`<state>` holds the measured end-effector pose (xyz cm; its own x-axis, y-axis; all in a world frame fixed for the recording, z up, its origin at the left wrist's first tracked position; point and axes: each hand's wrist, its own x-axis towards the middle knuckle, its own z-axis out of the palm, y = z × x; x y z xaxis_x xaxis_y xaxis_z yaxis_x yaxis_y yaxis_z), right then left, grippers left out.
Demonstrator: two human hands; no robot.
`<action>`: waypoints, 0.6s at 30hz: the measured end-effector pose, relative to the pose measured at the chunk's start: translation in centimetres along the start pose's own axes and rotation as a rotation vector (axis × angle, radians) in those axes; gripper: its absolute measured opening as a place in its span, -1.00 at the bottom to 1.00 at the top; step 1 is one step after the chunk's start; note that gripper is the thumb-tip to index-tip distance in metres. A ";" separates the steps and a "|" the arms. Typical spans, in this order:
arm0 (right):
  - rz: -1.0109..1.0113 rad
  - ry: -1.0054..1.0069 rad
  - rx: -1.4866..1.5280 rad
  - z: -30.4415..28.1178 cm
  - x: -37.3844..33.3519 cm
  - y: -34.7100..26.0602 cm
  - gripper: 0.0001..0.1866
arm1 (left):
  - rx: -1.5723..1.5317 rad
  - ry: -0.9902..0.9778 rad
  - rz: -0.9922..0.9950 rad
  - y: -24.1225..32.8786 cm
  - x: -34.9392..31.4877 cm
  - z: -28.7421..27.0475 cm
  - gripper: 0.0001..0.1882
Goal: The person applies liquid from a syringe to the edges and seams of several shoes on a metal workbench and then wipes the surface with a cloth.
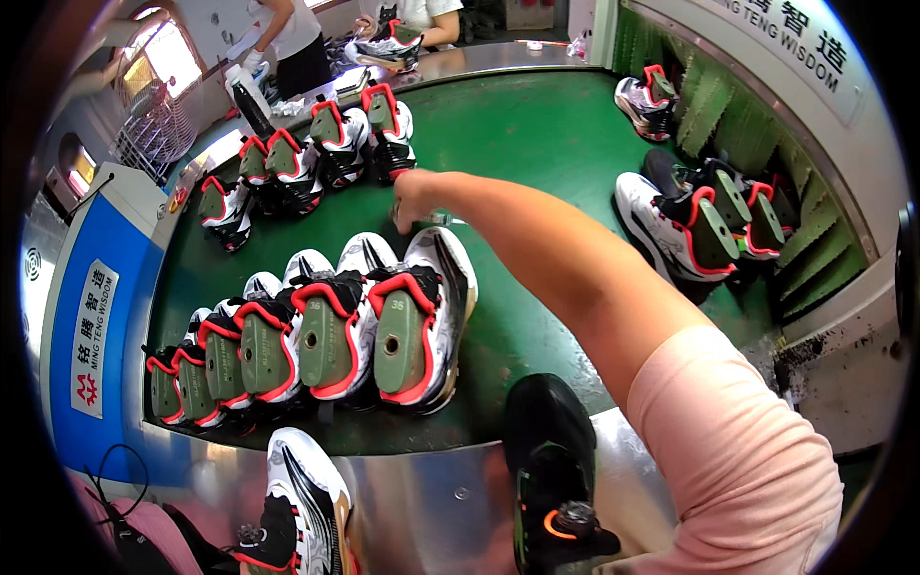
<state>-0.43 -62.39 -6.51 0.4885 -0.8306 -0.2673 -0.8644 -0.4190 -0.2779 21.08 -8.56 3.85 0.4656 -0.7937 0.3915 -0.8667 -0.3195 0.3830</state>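
Note:
My right hand (pixel 412 200) reaches over the green conveyor belt (pixel 517 144), its arm crossing from the lower right. Its fingers are curled and partly hidden, close to the end of a white, black and red sneaker (pixel 391 134) in the back row; I cannot make out what they hold, if anything. Nearer stands a slanting row of similar sneakers on olive shoe lasts, the closest sneaker (pixel 422 321) at its right end. At the front edge, a white sneaker (pixel 305 503) and a black shoe (pixel 549 450) stand on the metal ledge (pixel 422 498). My left hand is out of view.
More sneakers (pixel 685 225) sit at the right, beside the green strip curtain (pixel 757 144) of a machine. A blue and white machine panel (pixel 105 316) borders the left. Beyond the belt, a person (pixel 422 19) handles a sneaker; a second person (pixel 286 38) stands farther left.

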 end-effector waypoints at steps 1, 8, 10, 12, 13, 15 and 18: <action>-0.040 0.156 0.145 -1.1 -1.7 1.2 -0.59 | -0.002 0.001 0.035 -0.4 0.0 -0.2 -0.85; -0.022 0.485 1.350 -8.5 -24.9 6.6 -0.79 | 0.367 0.199 0.375 3.6 -1.7 -0.3 -0.78; 0.031 0.518 1.586 -8.0 -34.9 7.3 -0.82 | -0.121 0.123 0.379 6.2 -4.6 0.1 -0.67; -0.023 0.496 1.903 -5.8 -42.6 6.5 -0.78 | -0.870 -0.130 0.366 8.2 -7.9 0.0 -0.39; 0.002 0.518 1.958 -4.1 -46.2 5.8 -0.79 | -0.812 -0.148 0.509 12.1 -8.1 -0.4 -0.65; -0.044 0.505 2.085 -2.3 -52.6 3.2 -0.79 | -0.816 -0.337 0.568 10.6 -8.4 1.2 0.04; 0.070 0.569 2.105 3.9 -61.9 2.6 -0.70 | -0.756 -0.445 0.546 13.7 -9.0 5.7 -0.46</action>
<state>-32.47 -10.67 5.71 0.0509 -0.9778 -0.2034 0.6797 0.1831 -0.7103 4.00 -8.69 0.83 -0.1994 -0.9016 0.3840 -0.5296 0.4288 0.7319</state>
